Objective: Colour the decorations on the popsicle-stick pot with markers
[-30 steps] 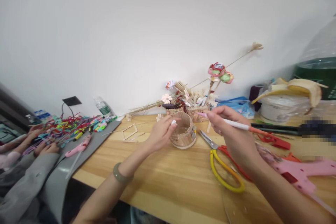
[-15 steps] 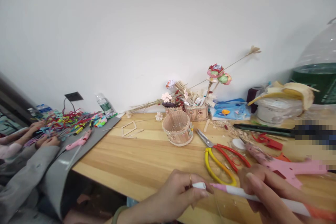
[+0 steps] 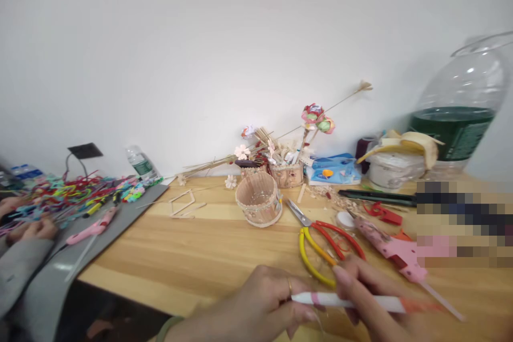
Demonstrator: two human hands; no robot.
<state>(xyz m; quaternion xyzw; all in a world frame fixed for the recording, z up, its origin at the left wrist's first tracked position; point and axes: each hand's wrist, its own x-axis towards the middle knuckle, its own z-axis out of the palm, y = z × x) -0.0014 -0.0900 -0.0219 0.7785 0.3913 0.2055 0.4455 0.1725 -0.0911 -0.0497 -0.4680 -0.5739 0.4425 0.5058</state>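
My left hand pinches the white cap of a felt-tip marker between thumb and fingers. My right hand grips the marker, which has a white barrel and a blurred orange tail end. Cap and barrel are in line, with a pink band between them; the marker's tip is hidden. A thin pale strand hangs below my left fingers. Just beyond my right hand lie scissors with one yellow and one red handle, blades pointing away. Farther back stands a small round wooden-stick basket.
A pink glue gun lies right, near a white lid and wood shavings. Behind are a decorated pot with paper flowers, a blue packet, a banana peel and a large bottle. Another person's hands work at left.
My right hand has moved left with the marker, bringing its pink tip end into the cap in my left hand. The view has turned right, so the table things appear farther left.
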